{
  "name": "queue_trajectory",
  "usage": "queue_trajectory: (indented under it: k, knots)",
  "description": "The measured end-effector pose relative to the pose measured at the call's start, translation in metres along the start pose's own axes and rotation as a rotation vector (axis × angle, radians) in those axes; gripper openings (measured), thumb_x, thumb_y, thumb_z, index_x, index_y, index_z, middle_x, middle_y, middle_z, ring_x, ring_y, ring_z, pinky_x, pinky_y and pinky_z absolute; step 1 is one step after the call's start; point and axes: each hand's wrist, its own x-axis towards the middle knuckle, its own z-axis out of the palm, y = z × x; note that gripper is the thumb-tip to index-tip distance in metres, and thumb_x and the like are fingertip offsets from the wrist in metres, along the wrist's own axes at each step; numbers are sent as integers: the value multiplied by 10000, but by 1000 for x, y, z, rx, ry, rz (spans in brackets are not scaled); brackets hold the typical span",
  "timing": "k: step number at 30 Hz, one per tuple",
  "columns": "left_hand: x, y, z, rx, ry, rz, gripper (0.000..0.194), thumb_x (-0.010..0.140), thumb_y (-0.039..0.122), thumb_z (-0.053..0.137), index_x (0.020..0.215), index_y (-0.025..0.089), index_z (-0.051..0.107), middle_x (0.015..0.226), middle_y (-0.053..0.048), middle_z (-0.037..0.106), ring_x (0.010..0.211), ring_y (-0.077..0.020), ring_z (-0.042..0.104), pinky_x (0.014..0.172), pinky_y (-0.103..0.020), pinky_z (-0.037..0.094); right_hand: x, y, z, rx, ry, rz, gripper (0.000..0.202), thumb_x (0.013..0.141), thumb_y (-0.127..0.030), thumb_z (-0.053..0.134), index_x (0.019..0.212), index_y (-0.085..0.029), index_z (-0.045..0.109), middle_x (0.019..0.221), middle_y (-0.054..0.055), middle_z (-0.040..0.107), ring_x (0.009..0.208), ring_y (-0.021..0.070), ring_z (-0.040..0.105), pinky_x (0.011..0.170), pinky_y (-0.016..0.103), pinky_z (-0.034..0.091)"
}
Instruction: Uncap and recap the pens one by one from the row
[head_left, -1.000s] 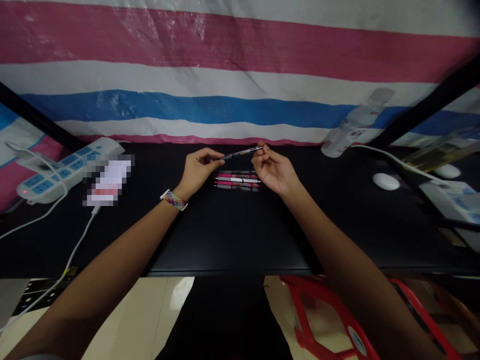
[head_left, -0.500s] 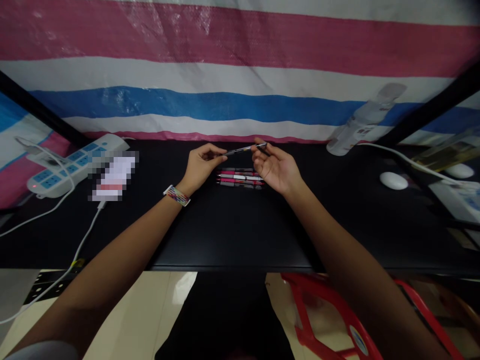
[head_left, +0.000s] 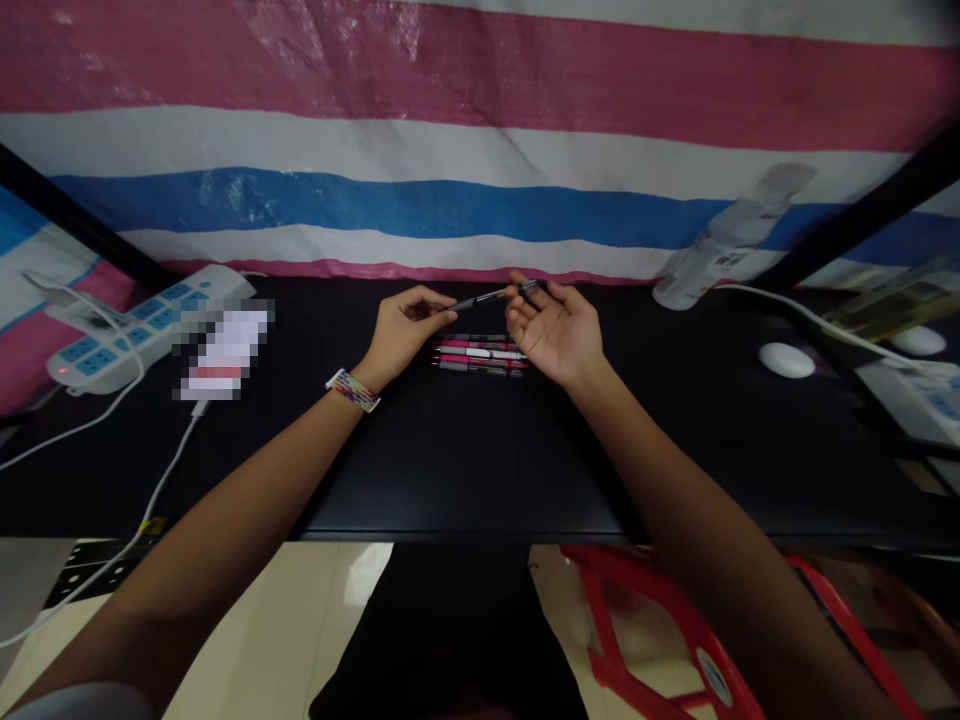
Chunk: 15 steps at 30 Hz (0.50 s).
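Observation:
A slim dark pen (head_left: 480,299) with a clear section spans the space between my two hands, a little above the desk. Its left end is pinched between the thumb and fingers of my left hand (head_left: 401,330). My right hand (head_left: 559,330), palm turned up, has its fingers closed around the right end; a dark piece shows between those fingertips, and I cannot tell whether it is separate from the rest. Just below, several pens (head_left: 480,354) lie side by side on the black desk (head_left: 465,460), pink, white and grey ones among them. My right fingers hide their right ends.
To the left are a power strip (head_left: 150,325) and a blurred-out phone (head_left: 225,350) on a white cable. A clear bottle (head_left: 720,245), a white mouse-like oval object (head_left: 787,360) and a cable stand to the right. Striped sheeting (head_left: 450,150) hangs behind; a red stool (head_left: 652,610) is below.
My right hand has shifted slightly right, and the dark piece at its fingertips now sits farther right. My left hand keeps its pinch almost in place. The pens on the desk have not moved.

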Motion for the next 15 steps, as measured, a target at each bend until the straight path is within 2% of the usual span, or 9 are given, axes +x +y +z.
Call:
queue_trajectory:
  k: [5, 11, 15]
  knots:
    - [0, -1, 0, -8, 8, -5, 182, 773, 301, 931, 923, 237, 852, 855, -34, 805, 770, -185, 687, 753, -349, 575, 3, 4, -3, 12, 25, -19, 261, 986, -303, 682, 1230, -221, 724, 991, 54, 810, 972, 180, 783, 910, 304, 688]
    - [0, -1, 1, -10, -5, -5, 173, 775, 280, 928, 928, 239, 857, 854, -34, 801, 762, -181, 683, 747, -351, 569, 4, 5, -4, 26, 33, -12, 350, 982, -314, 681, 1320, -231, 719, 1006, 61, 816, 963, 208, 792, 917, 373, 703]
    - [0, 0, 0, -5, -4, -1, 166, 776, 277, 929, 917, 232, 854, 824, -30, 787, 745, -176, 669, 726, -342, 548, 5, 5, -4, 49, 47, -11, 321, 980, -277, 673, 1291, -217, 727, 991, 58, 816, 928, 193, 790, 910, 356, 700]
